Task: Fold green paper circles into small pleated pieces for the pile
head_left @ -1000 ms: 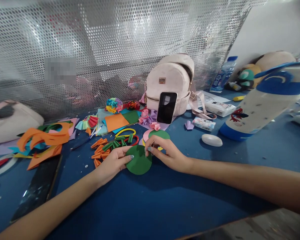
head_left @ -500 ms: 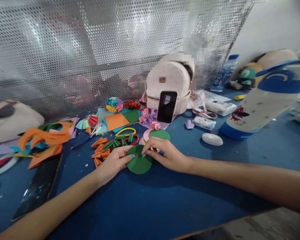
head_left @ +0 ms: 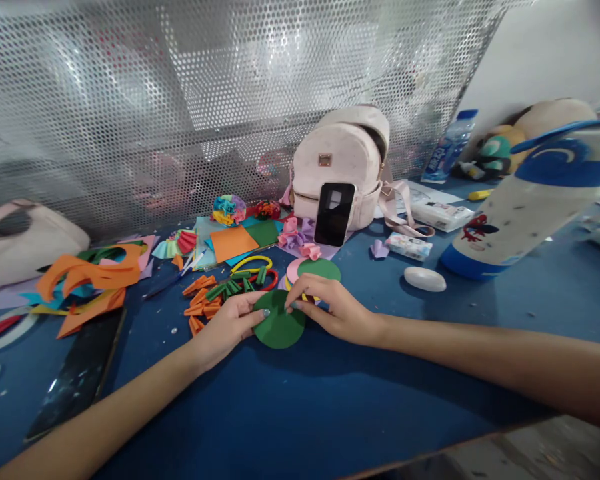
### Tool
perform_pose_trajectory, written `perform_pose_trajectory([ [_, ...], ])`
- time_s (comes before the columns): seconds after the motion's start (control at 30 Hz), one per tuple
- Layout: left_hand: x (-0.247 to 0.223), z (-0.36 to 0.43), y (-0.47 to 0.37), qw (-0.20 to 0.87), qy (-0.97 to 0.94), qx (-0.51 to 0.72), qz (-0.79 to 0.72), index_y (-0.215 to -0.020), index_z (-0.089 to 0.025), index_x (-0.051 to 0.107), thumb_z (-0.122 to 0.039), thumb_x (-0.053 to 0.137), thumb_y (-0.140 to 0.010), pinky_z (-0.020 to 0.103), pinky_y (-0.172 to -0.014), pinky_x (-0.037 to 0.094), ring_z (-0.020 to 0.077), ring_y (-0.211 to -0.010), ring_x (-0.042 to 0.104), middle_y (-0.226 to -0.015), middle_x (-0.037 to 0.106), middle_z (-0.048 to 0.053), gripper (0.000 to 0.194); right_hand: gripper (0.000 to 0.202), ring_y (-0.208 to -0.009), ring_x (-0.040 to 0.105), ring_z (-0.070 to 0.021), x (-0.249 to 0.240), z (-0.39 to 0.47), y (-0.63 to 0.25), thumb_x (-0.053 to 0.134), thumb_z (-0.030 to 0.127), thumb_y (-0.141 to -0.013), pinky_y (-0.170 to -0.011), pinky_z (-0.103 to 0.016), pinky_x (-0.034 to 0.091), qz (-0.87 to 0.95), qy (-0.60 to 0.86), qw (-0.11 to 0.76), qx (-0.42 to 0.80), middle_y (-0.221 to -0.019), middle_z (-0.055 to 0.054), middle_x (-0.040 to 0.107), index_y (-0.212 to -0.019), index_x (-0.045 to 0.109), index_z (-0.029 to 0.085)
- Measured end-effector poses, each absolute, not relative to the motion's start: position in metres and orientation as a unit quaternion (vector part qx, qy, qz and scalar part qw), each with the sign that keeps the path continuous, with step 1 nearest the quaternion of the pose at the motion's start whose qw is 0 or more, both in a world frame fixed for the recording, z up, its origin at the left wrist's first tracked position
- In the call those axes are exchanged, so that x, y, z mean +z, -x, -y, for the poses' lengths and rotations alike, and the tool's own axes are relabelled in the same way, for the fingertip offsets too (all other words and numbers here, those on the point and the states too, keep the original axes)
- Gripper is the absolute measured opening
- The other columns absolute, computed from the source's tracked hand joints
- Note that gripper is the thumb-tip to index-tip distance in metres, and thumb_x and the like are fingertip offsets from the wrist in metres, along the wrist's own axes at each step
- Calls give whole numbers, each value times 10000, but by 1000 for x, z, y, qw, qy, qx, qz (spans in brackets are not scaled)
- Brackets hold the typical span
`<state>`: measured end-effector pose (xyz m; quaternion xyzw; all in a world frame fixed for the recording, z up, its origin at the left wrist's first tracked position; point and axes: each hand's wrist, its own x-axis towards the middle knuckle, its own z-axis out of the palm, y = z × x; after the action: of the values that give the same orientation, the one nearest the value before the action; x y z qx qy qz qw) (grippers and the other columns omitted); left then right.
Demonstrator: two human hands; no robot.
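A dark green paper circle (head_left: 280, 327) is held by its left edge between the thumb and fingers of my left hand (head_left: 230, 327). Over its upper right part, the thumb and index fingertips of my right hand (head_left: 333, 310) are pinched together at the paper; whether they grip anything small cannot be made out. Behind my right hand lies a stack of round papers, a green circle (head_left: 323, 269) on top and pink and yellow ones beneath. Folded orange pieces (head_left: 199, 297) and folded green pieces (head_left: 227, 288) lie just beyond my left hand.
A phone (head_left: 335, 213) leans on a pale backpack (head_left: 333, 157). Orange and green square sheets (head_left: 233, 244) lie left of it. A white oval case (head_left: 425, 279) and a large bottle (head_left: 520, 207) stand right. Orange paper scraps (head_left: 87, 280) cover part of a dark tablet-like object (head_left: 77, 380) at left.
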<state>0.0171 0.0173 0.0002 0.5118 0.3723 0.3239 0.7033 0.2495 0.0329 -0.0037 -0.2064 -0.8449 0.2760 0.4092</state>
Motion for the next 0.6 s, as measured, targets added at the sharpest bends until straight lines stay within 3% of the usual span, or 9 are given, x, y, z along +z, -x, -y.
perform_pose_trajectory([
  [0.6, 0, -17, -18, 709, -504, 332, -364, -1159, -144, 744, -308, 799, -833, 375, -897, 549, 268, -982, 735, -1101, 773, 143, 368, 145, -786, 626, -160, -8, -34, -248, 491, 199, -1012, -690, -269, 517, 822, 248, 424, 288, -868, -46, 664, -939, 616, 194],
])
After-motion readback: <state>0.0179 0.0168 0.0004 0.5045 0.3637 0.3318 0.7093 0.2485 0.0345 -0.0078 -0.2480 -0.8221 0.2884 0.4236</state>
